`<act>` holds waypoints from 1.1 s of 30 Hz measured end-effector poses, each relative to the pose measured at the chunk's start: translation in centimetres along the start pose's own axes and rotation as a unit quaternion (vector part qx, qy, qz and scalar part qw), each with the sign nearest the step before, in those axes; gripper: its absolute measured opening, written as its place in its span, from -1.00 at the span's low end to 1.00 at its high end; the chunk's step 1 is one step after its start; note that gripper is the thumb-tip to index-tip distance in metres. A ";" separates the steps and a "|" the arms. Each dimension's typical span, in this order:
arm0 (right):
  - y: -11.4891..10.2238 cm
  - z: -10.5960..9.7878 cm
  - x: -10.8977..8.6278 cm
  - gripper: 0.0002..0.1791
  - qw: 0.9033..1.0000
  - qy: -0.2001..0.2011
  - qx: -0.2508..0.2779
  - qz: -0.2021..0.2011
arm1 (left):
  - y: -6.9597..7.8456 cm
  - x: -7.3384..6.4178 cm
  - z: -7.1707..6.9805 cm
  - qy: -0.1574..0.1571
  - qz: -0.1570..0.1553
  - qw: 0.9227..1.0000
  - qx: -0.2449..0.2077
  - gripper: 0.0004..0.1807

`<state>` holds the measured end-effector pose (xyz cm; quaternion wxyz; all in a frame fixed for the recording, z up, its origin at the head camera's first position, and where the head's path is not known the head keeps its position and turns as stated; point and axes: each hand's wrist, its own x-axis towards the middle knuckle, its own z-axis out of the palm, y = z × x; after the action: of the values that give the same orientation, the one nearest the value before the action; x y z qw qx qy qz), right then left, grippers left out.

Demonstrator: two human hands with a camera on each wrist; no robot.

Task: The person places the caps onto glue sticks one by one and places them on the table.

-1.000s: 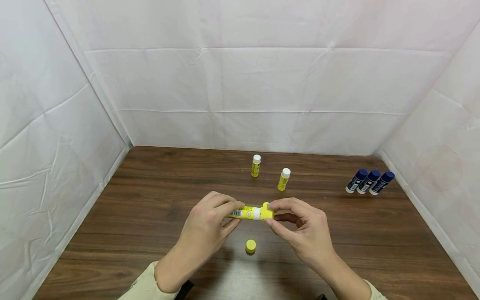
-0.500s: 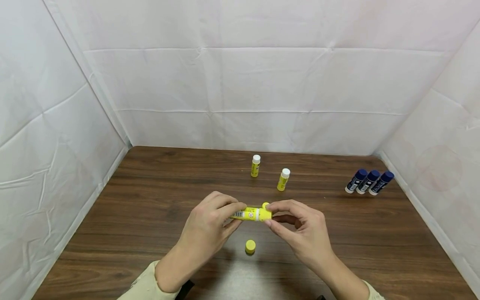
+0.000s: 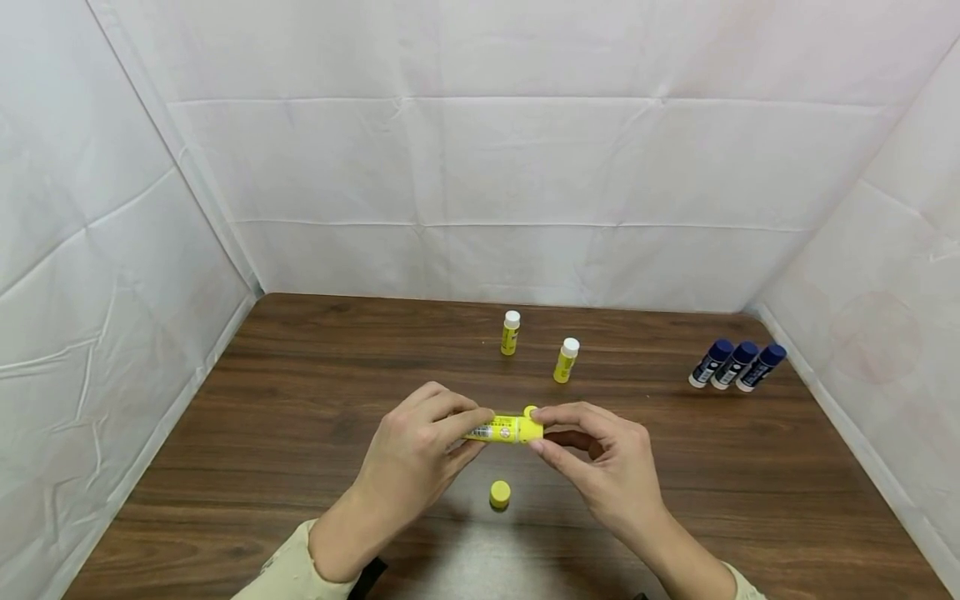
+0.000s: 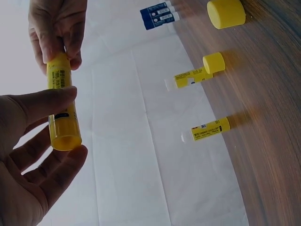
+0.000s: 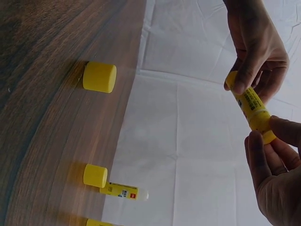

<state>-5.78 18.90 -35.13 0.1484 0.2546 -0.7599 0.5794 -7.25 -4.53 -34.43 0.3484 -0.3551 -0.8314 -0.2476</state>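
Note:
A yellow glue stick point(image 3: 498, 429) lies level between both hands above the table. My left hand point(image 3: 420, 450) grips its barrel, and in the left wrist view thumb and fingers pinch the glue stick point(image 4: 66, 132) near its bottom end. With thumb and fingertips, my right hand point(image 3: 607, 450) pinches the yellow cap point(image 3: 531, 430) at the other end. In the right wrist view the cap point(image 5: 261, 125) sits against the barrel. One loose yellow cap point(image 3: 500, 494) stands on the table in front of the hands. Another yellow cap point(image 3: 529, 411) shows partly behind the right fingertips.
Two yellow glue sticks with white tops stand further back, one left point(image 3: 510, 333) and one right point(image 3: 566, 361). Three navy glue sticks point(image 3: 737, 364) stand in a row at the right. White sheeting point(image 3: 480, 167) rises behind the brown table point(image 3: 337, 358).
The white band between barrel and cap has narrowed to almost nothing as the cap slid onto the glue stick. The right hand shifted slightly left; the left hand moved slightly right.

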 end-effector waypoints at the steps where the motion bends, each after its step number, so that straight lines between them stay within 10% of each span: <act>1: 0.0 0.0 0.0 -0.72 1.000 0.002 0.001 0.003 | 0.0 0.0 0.0 0.002 0.003 1.000 0.000 -0.68; 33: 0.1 0.9 -0.3 -0.68 0.997 0.069 -0.033 0.008 | -0.2 0.2 0.6 0.037 0.084 0.994 0.058 -0.65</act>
<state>-5.56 18.14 -35.59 0.2038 0.2027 -0.7686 0.5716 -7.75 -4.21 -34.74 0.4181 -0.3938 -0.7981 -0.1817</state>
